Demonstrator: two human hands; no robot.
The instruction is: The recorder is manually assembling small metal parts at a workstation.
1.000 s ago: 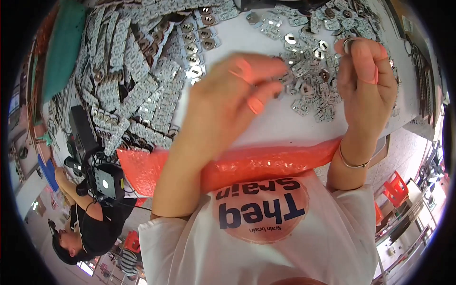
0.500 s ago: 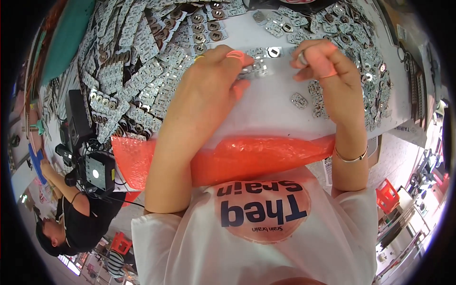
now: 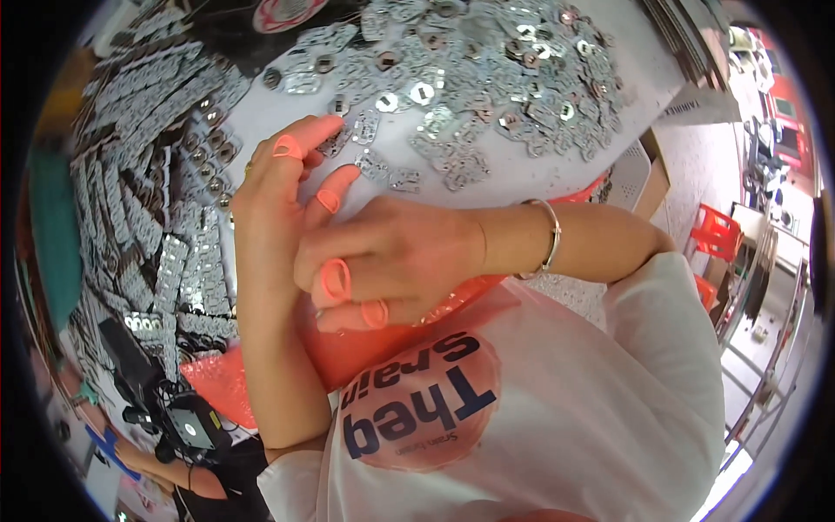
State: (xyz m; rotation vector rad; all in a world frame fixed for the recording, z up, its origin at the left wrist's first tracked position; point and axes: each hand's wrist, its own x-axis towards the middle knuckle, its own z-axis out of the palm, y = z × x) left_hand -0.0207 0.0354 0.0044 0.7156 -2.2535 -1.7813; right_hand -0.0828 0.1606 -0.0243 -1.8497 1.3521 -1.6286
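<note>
My left hand (image 3: 283, 174) is above the white table, its index finger and thumb stretched apart. The index fingertip meets a small silvery metal piece (image 3: 336, 141) at the edge of a group of loose ones. Orange finger cots cover parts of the fingers on both hands. My right hand (image 3: 391, 252) crosses in front of my left wrist, back upward, fingers curled. Whatever its fingertips may hold is hidden. Just beyond the hands lie single flat pieces (image 3: 404, 180), printed with fine detail.
A heap of loose metal pieces (image 3: 522, 78) spreads over the far right of the table. Stacked strips of them (image 3: 130, 130) cover the left. Orange plastic sheeting (image 3: 365, 348) hangs along the near edge. Black devices with cables (image 3: 191, 426) and another person's arm (image 3: 161, 465) are at lower left.
My view has swung to the right. The strip of pieces at my left hand no longer shows there. My right hand has come across to the left, over my left wrist.
</note>
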